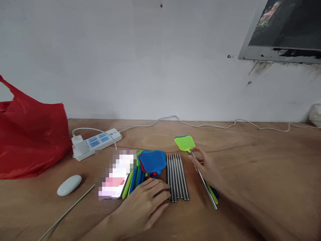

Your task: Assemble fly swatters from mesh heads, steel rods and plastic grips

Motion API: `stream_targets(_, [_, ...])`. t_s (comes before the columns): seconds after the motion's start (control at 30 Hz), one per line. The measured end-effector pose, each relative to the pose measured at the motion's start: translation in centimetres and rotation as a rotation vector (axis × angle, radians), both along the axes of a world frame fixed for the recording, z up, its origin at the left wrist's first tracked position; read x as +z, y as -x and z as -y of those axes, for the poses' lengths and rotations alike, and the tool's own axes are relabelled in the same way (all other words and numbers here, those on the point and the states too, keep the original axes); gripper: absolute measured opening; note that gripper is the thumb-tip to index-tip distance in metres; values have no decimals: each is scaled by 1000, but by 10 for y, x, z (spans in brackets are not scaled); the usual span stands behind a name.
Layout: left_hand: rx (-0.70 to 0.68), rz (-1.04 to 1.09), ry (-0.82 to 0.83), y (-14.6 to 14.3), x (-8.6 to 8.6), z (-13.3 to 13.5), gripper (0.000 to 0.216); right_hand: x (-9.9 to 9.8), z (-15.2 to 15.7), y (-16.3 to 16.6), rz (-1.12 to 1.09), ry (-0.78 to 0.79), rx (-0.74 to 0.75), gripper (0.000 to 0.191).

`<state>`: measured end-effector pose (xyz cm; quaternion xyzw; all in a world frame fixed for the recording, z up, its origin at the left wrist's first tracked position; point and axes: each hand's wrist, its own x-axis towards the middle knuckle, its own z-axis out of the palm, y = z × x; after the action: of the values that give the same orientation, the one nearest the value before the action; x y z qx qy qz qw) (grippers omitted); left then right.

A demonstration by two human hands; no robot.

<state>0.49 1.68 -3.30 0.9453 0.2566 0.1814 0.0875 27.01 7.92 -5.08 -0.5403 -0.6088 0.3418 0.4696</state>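
Observation:
My right hand (207,166) pinches the thin metal rod of a fly swatter with a green mesh head (185,143) lying on the wooden table (263,167). My left hand (147,201) lies flat, fingers together, its fingertips touching the near ends of a row of several metal rods (177,175). Left of the rods is a pile of swatter heads, a blue one (152,161) on top, with blue and green handles (134,182) beneath.
A phone (115,182) lies left of the pile. A white power strip (96,142) with a plugged-in adapter, a white mouse (69,184) and a red plastic bag (30,137) sit at the left. A white cable (200,125) runs along the wall.

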Motion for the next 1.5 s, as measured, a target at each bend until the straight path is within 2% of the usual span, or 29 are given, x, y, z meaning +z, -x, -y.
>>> stream_targets(0.1, [15, -48, 8, 0, -2, 0, 27, -9, -3, -3, 113, -54, -14, 41])
stream_targets(0.27, [23, -123, 27, 1, -3, -2, 36, -19, -5, -6, 285, -110, -42, 53])
stream_targets(0.63, [40, -70, 42, 1, -3, -2, 40, -16, 6, -3, 597, -186, 44, 40])
stream_targets(0.93, [43, -113, 51, 0, 0, -1, 42, -5, 18, 6, 572, -211, 161, 23])
stream_targets(1.3, [45, -57, 62, 2, 0, 0, 42, -5, 27, 6, 434, -165, 280, 28])
stream_targets(1.5, [46, -70, 79, 1, 0, 1, 42, -5, 25, 4, 560, -178, 275, 24])
